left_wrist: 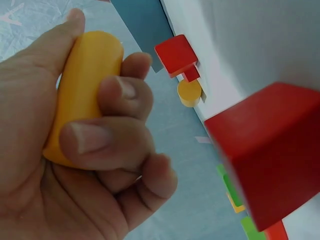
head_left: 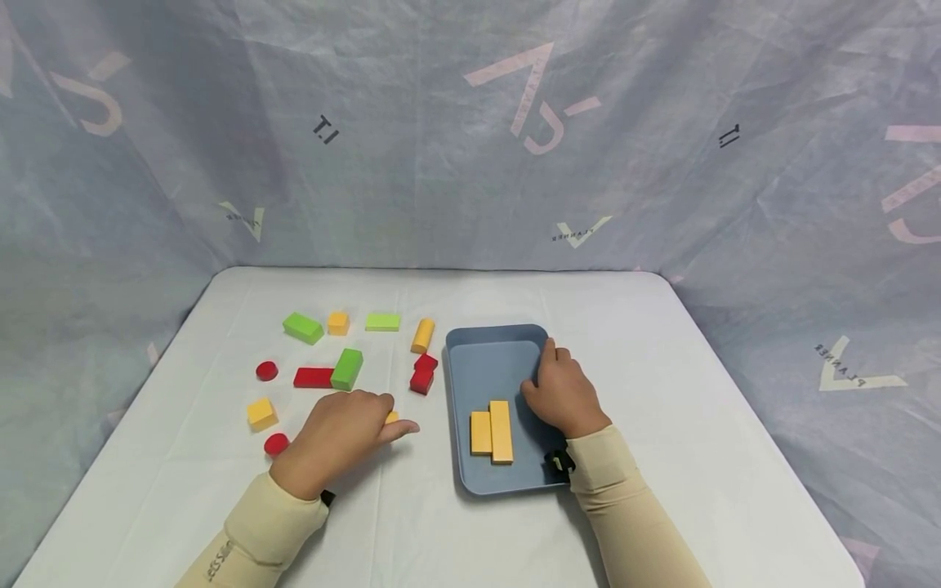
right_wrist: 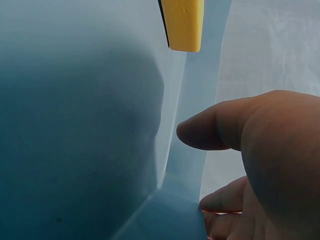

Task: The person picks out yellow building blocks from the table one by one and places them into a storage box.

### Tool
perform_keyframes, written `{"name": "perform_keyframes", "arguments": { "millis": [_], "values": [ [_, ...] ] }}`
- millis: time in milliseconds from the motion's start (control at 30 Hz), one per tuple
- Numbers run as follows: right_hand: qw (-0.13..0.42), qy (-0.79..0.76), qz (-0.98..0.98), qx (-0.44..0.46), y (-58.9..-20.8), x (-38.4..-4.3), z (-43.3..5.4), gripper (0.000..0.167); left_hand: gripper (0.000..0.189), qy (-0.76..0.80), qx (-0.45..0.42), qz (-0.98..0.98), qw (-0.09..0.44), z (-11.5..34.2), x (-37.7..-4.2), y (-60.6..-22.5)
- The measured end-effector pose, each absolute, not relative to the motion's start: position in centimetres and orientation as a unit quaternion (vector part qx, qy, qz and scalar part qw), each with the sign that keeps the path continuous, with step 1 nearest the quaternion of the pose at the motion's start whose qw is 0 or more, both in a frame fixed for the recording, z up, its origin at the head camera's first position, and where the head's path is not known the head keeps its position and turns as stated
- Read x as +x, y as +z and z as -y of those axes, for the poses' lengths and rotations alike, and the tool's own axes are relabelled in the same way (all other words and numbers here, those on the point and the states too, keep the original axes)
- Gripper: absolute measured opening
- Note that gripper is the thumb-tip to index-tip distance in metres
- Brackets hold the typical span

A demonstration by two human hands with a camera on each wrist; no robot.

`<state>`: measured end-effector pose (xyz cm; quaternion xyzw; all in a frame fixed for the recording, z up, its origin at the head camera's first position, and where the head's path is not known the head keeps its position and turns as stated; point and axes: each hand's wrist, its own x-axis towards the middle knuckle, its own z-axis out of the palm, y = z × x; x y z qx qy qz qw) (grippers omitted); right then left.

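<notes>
My left hand [head_left: 340, 431] grips a yellow cylinder [left_wrist: 85, 95], fingers curled round it against the palm; in the head view most of it is hidden behind the hand. At the grey-blue tray [head_left: 487, 335], my right hand [head_left: 564, 392] holds the right wall near the far corner, thumb on the inner side and fingertips [right_wrist: 220, 200] at the outer side. Inside the tray, a short yellow block [head_left: 480, 434] lies beside a longer yellow block [head_left: 501, 433]. Two red blocks [head_left: 422, 379] sit between the left hand and the tray, with another yellow cylinder [head_left: 422, 336] just beyond them.
Left on the white-covered table are green blocks [head_left: 303, 327], a light green flat block [head_left: 382, 322], yellow blocks [head_left: 261, 414], red discs [head_left: 267, 371] and a red block [head_left: 313, 377] touching a green one [head_left: 347, 369]. A grey printed cloth [head_left: 412, 163] hangs behind.
</notes>
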<state>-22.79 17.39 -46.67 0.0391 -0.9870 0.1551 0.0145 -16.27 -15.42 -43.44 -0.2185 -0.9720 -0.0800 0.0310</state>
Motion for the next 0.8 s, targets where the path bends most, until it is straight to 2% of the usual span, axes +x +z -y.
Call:
{"name": "perform_keyframes", "arguments": {
  "millis": [433, 800],
  "values": [
    [0.014, 0.156, 0.987, 0.046, -46.9, -22.9, -17.6, 0.081, 0.043, -0.113, -0.243, 0.960, 0.079, 15.1, -16.9, -42.4],
    [0.017, 0.157, 0.987, 0.042, -46.8, -22.9, -17.5, 0.081, 0.032, -0.100, -0.230, 0.968, 0.031, 14.1, -17.6, -42.0]
  ]
}}
